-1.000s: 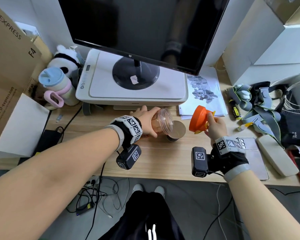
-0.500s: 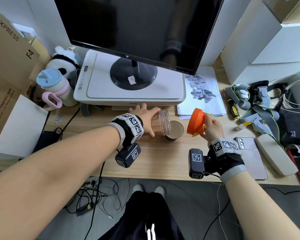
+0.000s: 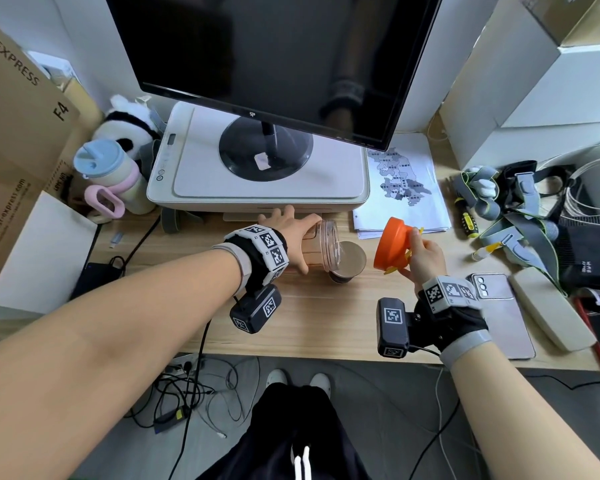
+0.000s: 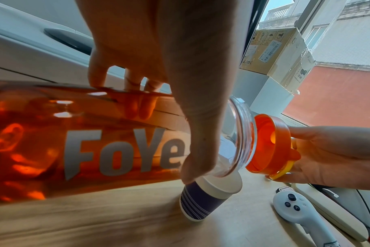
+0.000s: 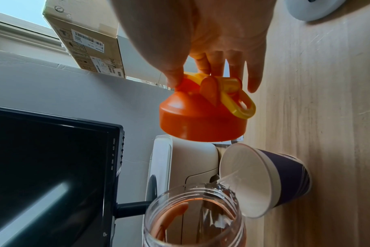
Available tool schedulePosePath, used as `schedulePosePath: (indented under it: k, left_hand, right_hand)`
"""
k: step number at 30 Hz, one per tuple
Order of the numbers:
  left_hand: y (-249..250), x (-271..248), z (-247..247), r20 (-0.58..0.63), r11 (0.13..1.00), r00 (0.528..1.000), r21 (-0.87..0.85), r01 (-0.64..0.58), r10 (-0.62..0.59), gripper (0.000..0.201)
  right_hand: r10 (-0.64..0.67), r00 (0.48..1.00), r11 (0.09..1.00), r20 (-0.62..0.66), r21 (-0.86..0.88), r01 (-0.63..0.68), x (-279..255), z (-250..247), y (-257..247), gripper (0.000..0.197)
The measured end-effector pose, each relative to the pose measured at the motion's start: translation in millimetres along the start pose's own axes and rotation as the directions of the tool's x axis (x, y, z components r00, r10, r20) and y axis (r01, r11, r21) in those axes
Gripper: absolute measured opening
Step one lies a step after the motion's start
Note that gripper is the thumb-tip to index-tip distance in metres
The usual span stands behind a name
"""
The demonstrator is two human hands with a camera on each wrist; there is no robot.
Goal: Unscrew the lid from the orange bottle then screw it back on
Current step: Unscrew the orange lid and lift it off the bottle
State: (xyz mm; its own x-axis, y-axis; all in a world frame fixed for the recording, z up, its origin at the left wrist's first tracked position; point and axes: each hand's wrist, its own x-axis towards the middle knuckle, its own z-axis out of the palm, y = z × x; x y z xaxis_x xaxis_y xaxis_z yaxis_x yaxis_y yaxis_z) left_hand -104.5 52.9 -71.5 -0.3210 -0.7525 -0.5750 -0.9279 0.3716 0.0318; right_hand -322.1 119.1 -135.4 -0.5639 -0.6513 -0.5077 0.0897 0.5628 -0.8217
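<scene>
My left hand (image 3: pixel 291 233) grips the orange translucent bottle (image 3: pixel 321 249) (image 4: pixel 84 143), tipped on its side with its open mouth (image 5: pixel 192 215) over a paper cup (image 3: pixel 349 265). Clear liquid runs from the mouth into the cup (image 5: pixel 254 180). My right hand (image 3: pixel 425 258) holds the orange lid (image 3: pixel 392 245) (image 5: pixel 203 113) by its top, fingers round the spout and yellow loop. The lid hangs in the air to the right of the bottle mouth, apart from it, its open side facing the bottle (image 4: pixel 270 143).
A white printer (image 3: pixel 257 174) with a monitor (image 3: pixel 274 57) on it stands just behind the bottle. Papers (image 3: pixel 402 185), straps and a screwdriver (image 3: pixel 466 220) lie to the right. A phone (image 3: pixel 499 306) and a white controller (image 4: pixel 294 210) lie near my right wrist.
The bottle has tipped further toward the cup, and liquid now pours into it. The lid in my right hand has stayed beside the bottle mouth.
</scene>
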Motion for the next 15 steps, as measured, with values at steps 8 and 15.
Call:
schedulePosePath:
  k: [8,15]
  left_hand:
    - [1.7,-1.5,-3.3,0.010,1.000,1.000,0.003,0.008,-0.008,0.105]
    - [2.9,-1.7,-4.6,0.011,1.000,1.000,0.021,0.008,-0.008,0.104]
  right_hand:
    - [-0.009,1.000,1.000,-0.006,-0.010,0.009,-1.5,0.2,0.8,0.038]
    - [-0.032,0.999,0.999,-0.006,-0.021,0.031,-0.8,-0.4,2.1,0.042]
